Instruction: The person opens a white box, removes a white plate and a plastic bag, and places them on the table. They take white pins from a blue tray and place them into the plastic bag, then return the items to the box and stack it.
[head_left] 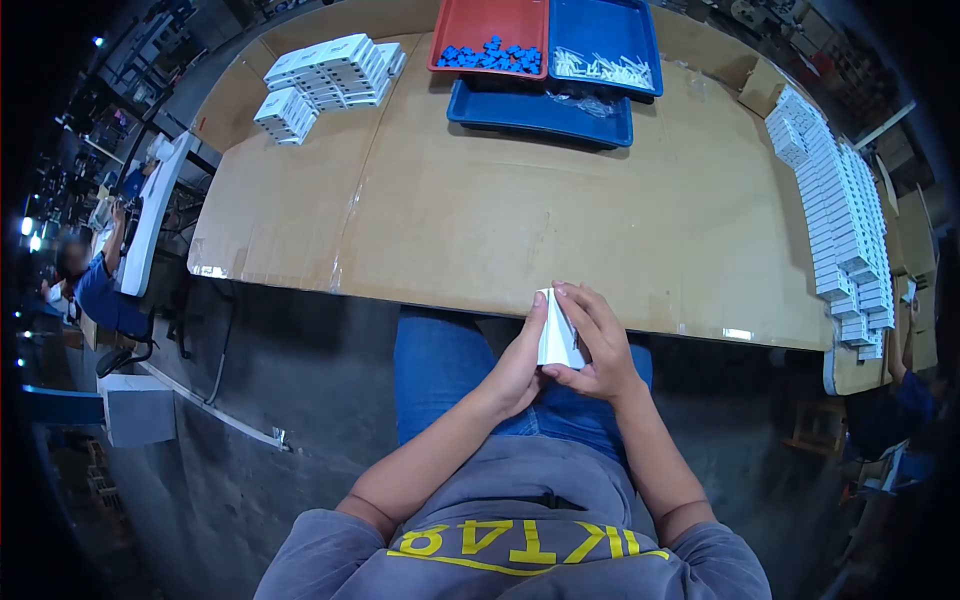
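Head view, and you had both hands together right at the near edge of the table [450, 220], just above your lap. Your left hand [518, 368] pressed against one side of a small white box [556, 342], fingers running up along it. Your right hand [597, 348] clamped the other side, thumb low and fingertips curled over the top corner. So the box sat squeezed between the two palms, upright and slightly tilted, off the table surface and over your blue jeans [440, 365].

Further out, the brown cardboard-covered top was bare in the middle. At the far edge stood a red tray [462, 28] holding a heap of small blue parts [495, 57], and just beside it a blue tray [640, 30] with white pieces [602, 69]. A second blue tray [520, 112] lay in front of those two. Stacks of white boxes [330, 72] sat at the far left corner, and a long row of white boxes [840, 210] ran down your right side. Well off to the left, another person in a blue shirt [100, 292] was at a separate bench.
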